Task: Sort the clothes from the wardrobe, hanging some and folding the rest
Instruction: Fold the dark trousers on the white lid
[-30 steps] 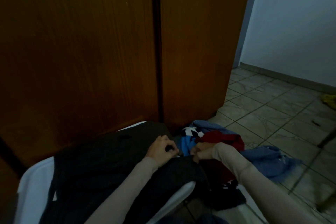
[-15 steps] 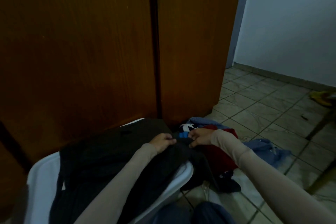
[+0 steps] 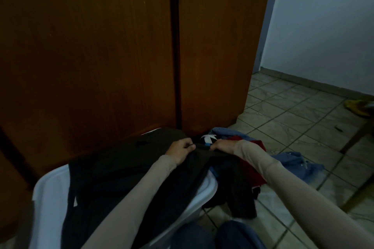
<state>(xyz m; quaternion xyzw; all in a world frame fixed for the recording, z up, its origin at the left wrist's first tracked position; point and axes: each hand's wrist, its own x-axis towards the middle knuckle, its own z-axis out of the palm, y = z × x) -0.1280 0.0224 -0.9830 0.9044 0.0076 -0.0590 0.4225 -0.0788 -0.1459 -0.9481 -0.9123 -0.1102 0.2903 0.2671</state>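
A dark grey-black garment [image 3: 121, 170] lies spread over a white plastic surface [image 3: 48, 192] in front of the closed wooden wardrobe doors [image 3: 101, 46]. My left hand [image 3: 181, 148] grips the garment's far edge with curled fingers. My right hand [image 3: 221, 145] pinches the same edge a little to the right. Just beyond the hands lies a heap of clothes on the floor: a red piece [image 3: 251, 170], a blue piece [image 3: 297, 162] and a black-and-white patterned piece [image 3: 208, 139]. A part of the dark garment hangs off the surface's right edge.
Tiled floor [image 3: 293, 119] stretches to the right up to a pale wall [image 3: 323, 26]. A yellow object [image 3: 358, 107] lies at the far right. A dark furniture leg [image 3: 356, 137] slants in from the right. My knees in blue trousers [image 3: 232, 236] show at the bottom.
Both hands have moved farther from me, up to the garment's far edge, and now hold it closer together. The view has tilted slightly.
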